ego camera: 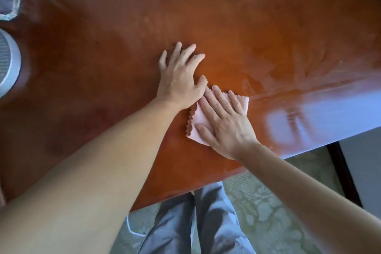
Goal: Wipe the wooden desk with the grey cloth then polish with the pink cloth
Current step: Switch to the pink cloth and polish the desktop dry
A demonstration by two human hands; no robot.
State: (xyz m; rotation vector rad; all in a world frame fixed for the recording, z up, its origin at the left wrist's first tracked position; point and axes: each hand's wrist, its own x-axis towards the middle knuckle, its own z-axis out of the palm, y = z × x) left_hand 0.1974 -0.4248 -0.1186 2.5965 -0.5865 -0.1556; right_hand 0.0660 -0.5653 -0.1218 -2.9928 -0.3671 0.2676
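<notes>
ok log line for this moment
stage: polish | right hand flat on pink cloth | left hand flat on desk

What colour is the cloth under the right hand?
Pale pink cloth, zigzag-cut edges; head view shows it.

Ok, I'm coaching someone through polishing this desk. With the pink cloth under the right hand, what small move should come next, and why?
Probably slide the right hand, pressing flat on the pink cloth, rightward toward the hazy streaks on the wooden desk. That patch looks smeared and dull, while the left hand rests flat beside the cloth as a brace.
</notes>
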